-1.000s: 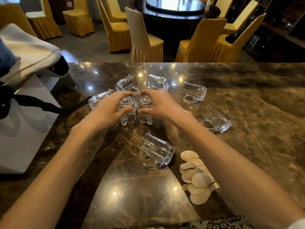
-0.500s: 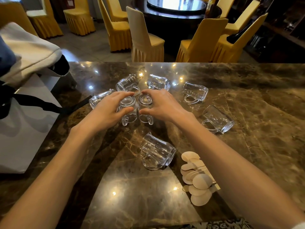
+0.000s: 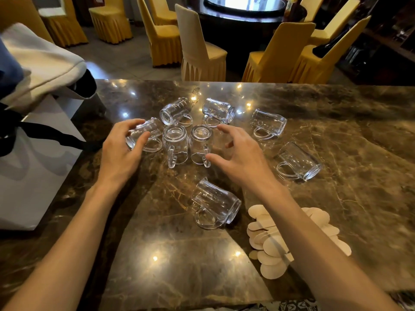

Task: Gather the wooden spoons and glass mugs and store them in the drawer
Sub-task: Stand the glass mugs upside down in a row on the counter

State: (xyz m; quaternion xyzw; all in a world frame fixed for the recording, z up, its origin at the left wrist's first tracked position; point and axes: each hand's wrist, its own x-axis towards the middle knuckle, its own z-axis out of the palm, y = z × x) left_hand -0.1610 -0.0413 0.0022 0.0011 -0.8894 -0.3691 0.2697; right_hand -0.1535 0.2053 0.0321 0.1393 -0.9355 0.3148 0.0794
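On a polished marble counter (image 3: 175, 261), the left hand (image 3: 119, 153) grips a tipped glass mug (image 3: 143, 133) while the right hand (image 3: 238, 158) hovers spread and empty; crowded mugs could roll or clink.

R forearm hides part of wooden spoons (image 3: 271, 250); bag (image 3: 33, 167) cut off by left edge.

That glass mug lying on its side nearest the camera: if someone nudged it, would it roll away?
Probably not far. The mug lies on its side with its handle against the marble counter, which should stop a roll. The polished stone looks slick, so it may slide instead. Being clear glass, it would likely chip if knocked.
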